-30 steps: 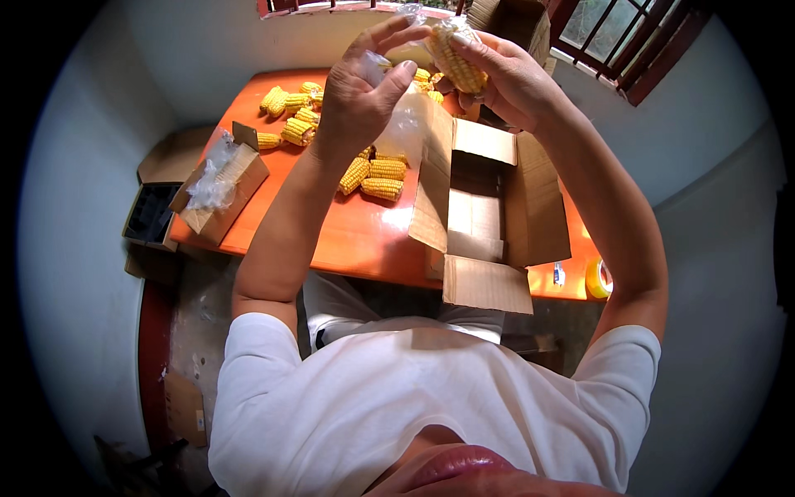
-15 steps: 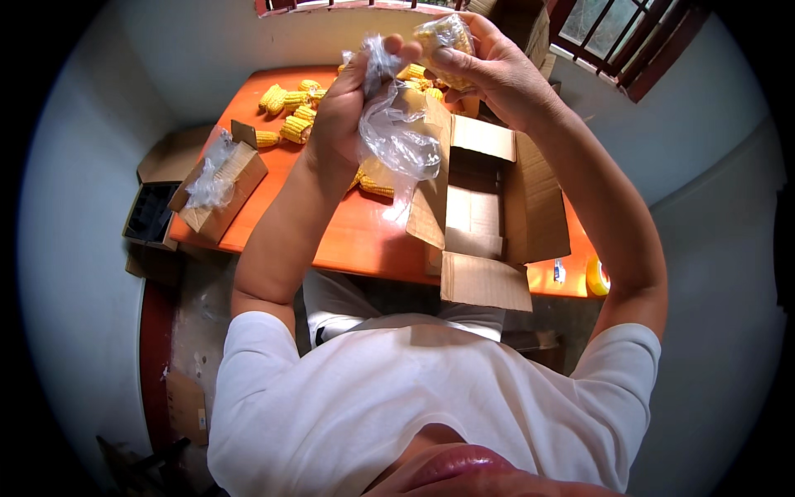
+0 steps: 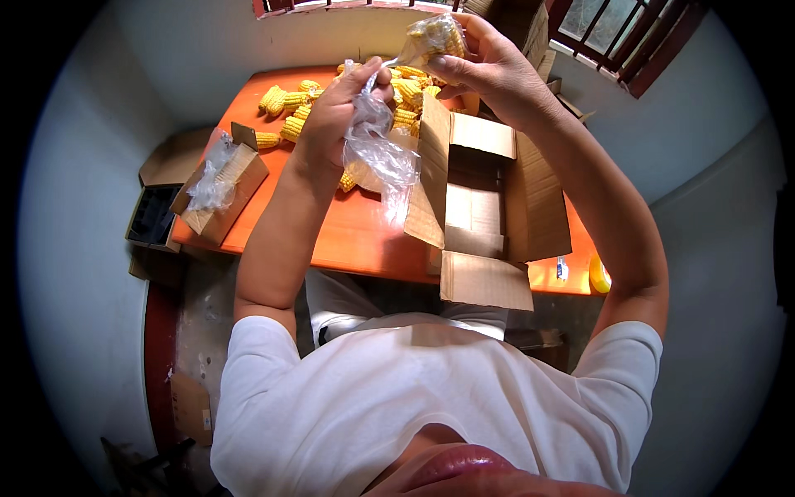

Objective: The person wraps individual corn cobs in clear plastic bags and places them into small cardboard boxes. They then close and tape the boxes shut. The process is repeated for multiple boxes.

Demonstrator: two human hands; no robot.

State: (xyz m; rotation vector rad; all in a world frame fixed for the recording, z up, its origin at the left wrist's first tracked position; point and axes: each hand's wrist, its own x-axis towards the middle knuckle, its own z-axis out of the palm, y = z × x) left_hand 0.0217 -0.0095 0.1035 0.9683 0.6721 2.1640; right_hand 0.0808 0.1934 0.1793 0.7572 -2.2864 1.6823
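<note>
A piece of yellow corn on the cob (image 3: 434,43) is wrapped in the end of a clear plastic bag, high over the far side of the table. My right hand (image 3: 498,76) is closed around it, thumb on the near side. My left hand (image 3: 335,116) pinches the twisted part of the plastic bag (image 3: 383,159), whose loose tail hangs below it. Between the hands the film is drawn tight. Behind and left of my left hand, several bare corn pieces (image 3: 292,101) lie on the orange table (image 3: 356,240); some are hidden by my hands and the bag.
An open cardboard box (image 3: 530,211) with its flaps spread stands below my right forearm. On the table's left edge is a small carton (image 3: 240,178) with clear bags (image 3: 217,182). A yellow tape roll (image 3: 599,273) lies at the right edge. A barred window (image 3: 617,37) is at the back right.
The bag between my hands has been twisted into a narrow neck. My left hand has moved slightly down and left, away from the wrapped corn; the corn has tilted in my right hand.
</note>
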